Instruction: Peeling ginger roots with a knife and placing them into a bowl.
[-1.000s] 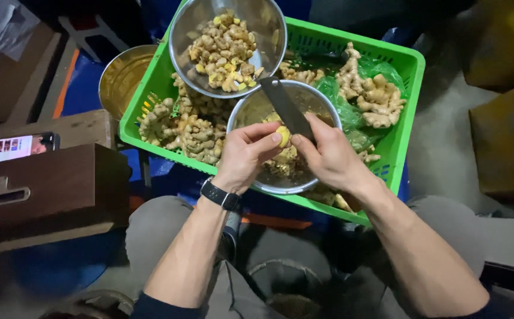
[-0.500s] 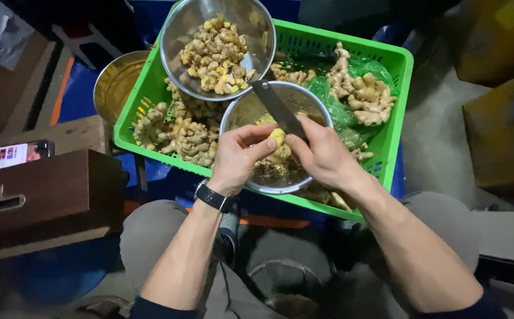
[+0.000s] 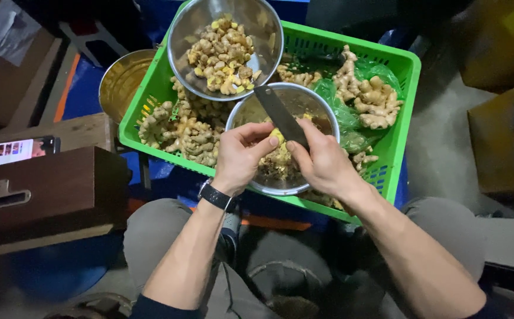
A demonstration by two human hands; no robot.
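A: Ginger piece (image 3: 276,137), yellow where cut, location?

B: Pinched in the left hand (image 3: 240,158), fingers curled round it, just above the near bowl (image 3: 251,115). Knife (image 3: 280,116) blade lies against it, tip pointing up and left; the right hand (image 3: 323,162) is closed round the handle, which the hand hides.

A: Surroundings, largest first.

B: Item one: green crate (image 3: 407,62), slotted walls, resting by the person's knees. It holds loose ginger roots (image 3: 181,130) heaped at left and a green bag (image 3: 335,100) of more roots at right.
Item two: brown wooden box (image 3: 44,183), left of the crate, well apart from the hands.
Item three: far bowl (image 3: 268,32), steel, sitting on the crate's back left edge, filled with ginger chunks (image 3: 221,56).
Item four: near bowl, steel, inside the crate, peelings in it, mostly covered by both hands.
Item five: brass pot (image 3: 121,80), just outside the crate's left wall.
Item six: phone (image 3: 20,149), screen lit, lying behind the box.
Item seven: black watch (image 3: 215,195) on the left wrist.

A: Obstructions?

B: Both hands cover the near bowl's middle; the far bowl overlaps the heap of roots.
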